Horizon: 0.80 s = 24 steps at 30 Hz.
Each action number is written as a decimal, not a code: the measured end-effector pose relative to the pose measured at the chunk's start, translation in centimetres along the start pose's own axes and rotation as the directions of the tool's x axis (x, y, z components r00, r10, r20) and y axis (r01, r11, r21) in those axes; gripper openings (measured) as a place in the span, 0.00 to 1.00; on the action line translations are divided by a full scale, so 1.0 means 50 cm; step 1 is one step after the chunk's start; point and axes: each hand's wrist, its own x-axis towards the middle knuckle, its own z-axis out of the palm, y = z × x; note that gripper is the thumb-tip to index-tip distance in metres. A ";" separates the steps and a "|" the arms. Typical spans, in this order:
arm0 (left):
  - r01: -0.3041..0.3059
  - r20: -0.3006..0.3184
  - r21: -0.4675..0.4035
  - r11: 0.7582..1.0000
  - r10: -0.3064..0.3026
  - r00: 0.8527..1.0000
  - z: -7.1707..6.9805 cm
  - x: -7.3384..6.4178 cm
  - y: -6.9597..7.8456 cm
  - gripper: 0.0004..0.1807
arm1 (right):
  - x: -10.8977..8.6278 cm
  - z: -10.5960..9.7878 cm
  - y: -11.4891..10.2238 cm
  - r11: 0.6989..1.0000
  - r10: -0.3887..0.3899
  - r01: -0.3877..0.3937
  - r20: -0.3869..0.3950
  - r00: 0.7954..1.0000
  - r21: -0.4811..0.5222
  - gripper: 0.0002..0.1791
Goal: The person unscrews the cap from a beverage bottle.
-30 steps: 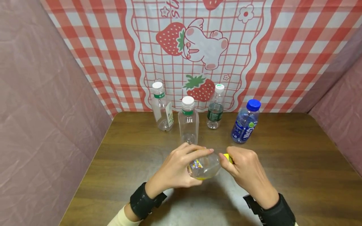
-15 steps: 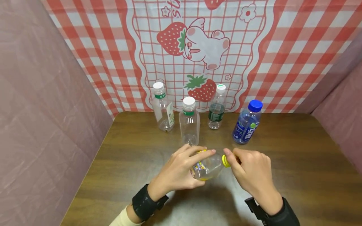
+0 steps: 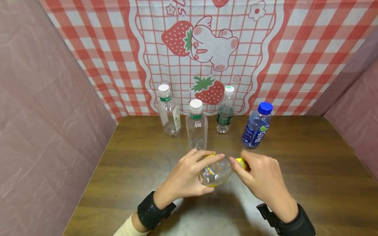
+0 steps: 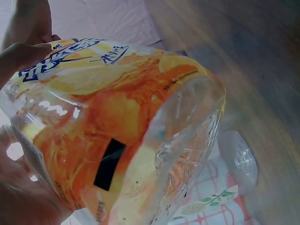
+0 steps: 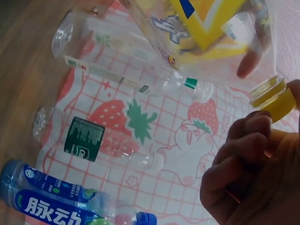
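A clear plastic bottle (image 3: 220, 175) lies tilted sideways above the table, its neck pointing right. Around its body curl the fingers and thumb of my left hand (image 3: 187, 175). In the left wrist view the bottle's printed wrap label (image 4: 112, 112) shows orange and yellow fruit, with the ridged base facing the camera. At the neck sits a yellow cap (image 3: 241, 163), which my right hand (image 3: 264, 177) pinches between thumb and fingers. The right wrist view shows the cap (image 5: 280, 104) on the neck, fingertips right at its edge.
Behind the hands stand two clear bottles with white caps (image 3: 196, 127) (image 3: 169, 114), a green-labelled bottle (image 3: 225, 114) and a blue-capped bottle (image 3: 256, 127). They stand on a wooden table (image 3: 301, 157). A checked strawberry cloth (image 3: 118, 55) hangs along the back.
Half a second ago my right thumb had slid back, baring more of the cap; now thumb and fingers are closed on it again. The left hand keeps hold of the bottle.
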 end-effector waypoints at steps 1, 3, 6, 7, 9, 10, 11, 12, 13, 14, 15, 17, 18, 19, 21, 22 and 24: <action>0.003 0.005 -0.001 1.000 -0.003 1.000 0.000 0.000 0.000 0.50 | 0.000 -0.003 0.001 1.000 -0.005 0.005 0.014 1.000 0.007 0.21; 0.007 0.007 -0.012 1.000 -0.007 1.000 0.000 0.001 0.000 0.50 | -0.002 -0.010 0.002 1.000 -0.016 0.015 0.046 0.999 0.024 0.18; 0.016 0.002 -0.024 1.000 -0.016 1.000 0.000 0.001 -0.001 0.49 | -0.003 -0.022 0.005 0.997 -0.040 0.033 0.098 0.994 0.077 0.12; 0.019 -0.003 -0.030 0.999 -0.019 1.000 -0.001 0.002 -0.002 0.49 | -0.003 -0.025 0.006 0.994 -0.051 0.040 0.111 0.992 0.101 0.10; 0.019 -0.009 -0.030 0.999 -0.020 1.000 -0.002 0.004 -0.004 0.49 | -0.002 -0.032 0.008 0.987 -0.071 0.051 0.128 0.989 0.154 0.11; 0.021 -0.011 -0.028 0.999 -0.021 1.000 -0.003 0.004 -0.004 0.49 | -0.001 -0.035 0.008 0.982 -0.085 0.061 0.129 0.988 0.180 0.13; 0.020 -0.012 -0.030 0.999 -0.021 1.000 -0.003 0.004 -0.004 0.49 | -0.001 -0.037 0.008 0.977 -0.096 0.069 0.130 0.987 0.202 0.14; 0.017 -0.012 -0.029 0.999 -0.017 1.000 -0.003 0.004 -0.004 0.49 | -0.001 -0.040 0.008 0.972 -0.105 0.073 0.133 0.986 0.223 0.15; 0.017 -0.012 -0.029 0.999 -0.017 1.000 -0.004 0.004 -0.004 0.48 | -0.001 -0.041 0.008 0.968 -0.117 0.084 0.128 0.985 0.238 0.15; 0.014 -0.013 -0.024 1.000 -0.015 1.000 -0.004 0.005 -0.005 0.48 | 0.000 -0.041 0.008 0.964 -0.125 0.092 0.121 0.985 0.249 0.16; 0.012 -0.016 -0.022 1.000 -0.012 1.000 -0.004 0.005 -0.005 0.48 | 0.001 -0.042 0.008 0.961 -0.135 0.102 0.112 0.985 0.258 0.16; 0.006 -0.022 -0.022 1.000 -0.007 1.000 -0.005 0.006 -0.007 0.48 | 0.003 -0.042 0.008 0.959 -0.140 0.107 0.108 0.984 0.263 0.17; 0.003 -0.024 -0.019 1.000 -0.003 1.000 -0.006 0.006 -0.007 0.48 | 0.004 -0.041 0.008 0.960 -0.140 0.110 0.101 0.985 0.257 0.18; 0.000 -0.028 -0.019 1.000 -0.001 1.000 -0.006 0.006 -0.008 0.48 | 0.004 -0.041 0.008 0.964 -0.136 0.110 0.092 0.986 0.240 0.19; -0.007 -0.033 -0.018 1.000 0.006 0.999 -0.006 0.006 -0.007 0.48 | 0.003 -0.041 0.007 0.977 -0.105 0.088 0.082 0.991 0.196 0.22; -0.009 -0.034 -0.018 1.000 0.009 0.999 -0.006 0.006 -0.007 0.49 | 0.003 -0.042 0.006 0.983 -0.085 0.072 0.071 0.994 0.168 0.22; -0.014 -0.037 -0.010 1.000 0.014 0.999 -0.007 0.006 -0.007 0.49 | 0.002 -0.043 0.005 0.994 -0.024 0.019 0.042 0.999 0.108 0.19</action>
